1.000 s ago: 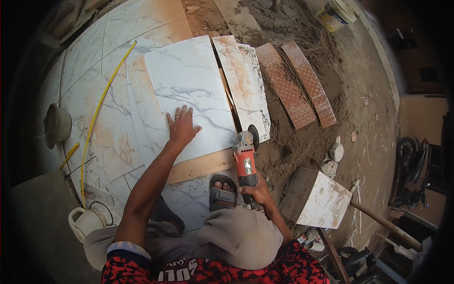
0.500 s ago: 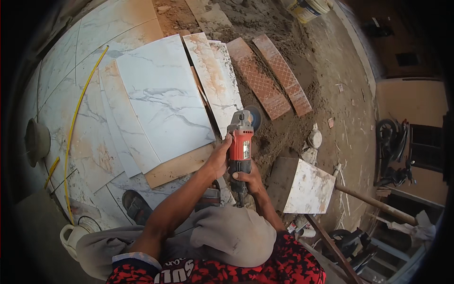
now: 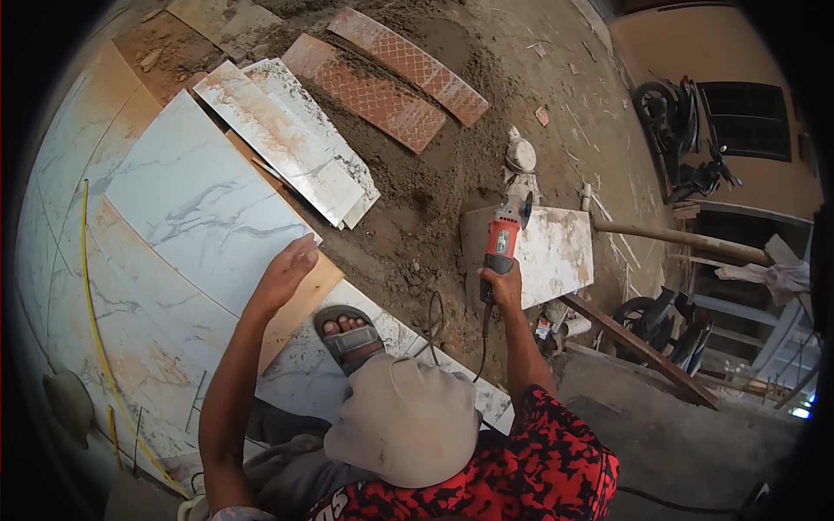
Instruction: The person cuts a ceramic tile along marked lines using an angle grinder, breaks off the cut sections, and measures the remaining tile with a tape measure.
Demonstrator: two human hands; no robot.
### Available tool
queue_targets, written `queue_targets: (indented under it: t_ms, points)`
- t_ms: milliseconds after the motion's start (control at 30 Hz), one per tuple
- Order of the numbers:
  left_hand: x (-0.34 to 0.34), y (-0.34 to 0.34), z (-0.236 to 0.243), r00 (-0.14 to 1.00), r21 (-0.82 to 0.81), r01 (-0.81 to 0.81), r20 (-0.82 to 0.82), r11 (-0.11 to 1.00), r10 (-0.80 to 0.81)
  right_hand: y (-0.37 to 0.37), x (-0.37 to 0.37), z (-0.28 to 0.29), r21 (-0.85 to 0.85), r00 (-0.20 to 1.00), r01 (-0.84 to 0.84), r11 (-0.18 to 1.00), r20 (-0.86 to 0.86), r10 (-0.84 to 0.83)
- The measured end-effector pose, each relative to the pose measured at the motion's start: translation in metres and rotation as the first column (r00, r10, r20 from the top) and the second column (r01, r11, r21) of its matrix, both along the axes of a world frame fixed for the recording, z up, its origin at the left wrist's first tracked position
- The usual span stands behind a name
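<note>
My right hand (image 3: 504,283) is wrapped round the black grip of a red and black angle grinder (image 3: 502,236). The grinder's disc end lies at a dirty white tile piece (image 3: 560,252) on the right; whether it touches the tile I cannot tell. Its power cord (image 3: 483,343) trails back toward me. My left hand (image 3: 289,267) is off the grinder and holds nothing, its fingers stretched out over the near corner of a large white marble-patterned tile (image 3: 208,208). Under that tile shows a tan board (image 3: 300,304).
Narrow tile strips (image 3: 287,139) and brown patterned tiles (image 3: 365,91) lie on dirt beyond. A yellow measuring tape (image 3: 94,304) runs along the left. A wooden pole (image 3: 682,239) and rusty metal bar (image 3: 638,352) stand out at right, with a motorcycle (image 3: 682,130) farther off.
The grinder has moved right in my right hand, from beside the tile strips to the dirty white tile. My left hand has let go of it and moved left. The view has turned right.
</note>
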State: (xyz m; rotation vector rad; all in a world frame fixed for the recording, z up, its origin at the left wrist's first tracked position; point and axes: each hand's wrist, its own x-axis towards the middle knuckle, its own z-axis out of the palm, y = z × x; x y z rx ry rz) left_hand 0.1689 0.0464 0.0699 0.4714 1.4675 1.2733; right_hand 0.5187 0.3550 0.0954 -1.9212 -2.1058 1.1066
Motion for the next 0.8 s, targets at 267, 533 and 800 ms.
queue_targets:
  t_ms: [267,533,800]
  points:
    - [-0.068,-0.092,0.045,0.965,-0.224,0.018,-0.25,0.974,-0.075,0.071,0.116,-0.023,0.308,0.712,0.212,0.927,0.601,-0.363]
    - [-0.086,-0.244,0.069,0.908,-0.495,-0.16,-0.414,0.854,-0.07,0.078,0.106,-0.063,0.318,0.684,0.115,0.941,0.662,-0.307]
    - [-0.077,-0.294,0.033,0.809,-0.573,-0.464,-0.585,0.676,0.059,-0.182,-0.148,0.205,-0.163,0.121,-0.986,0.043,-0.508,0.853]
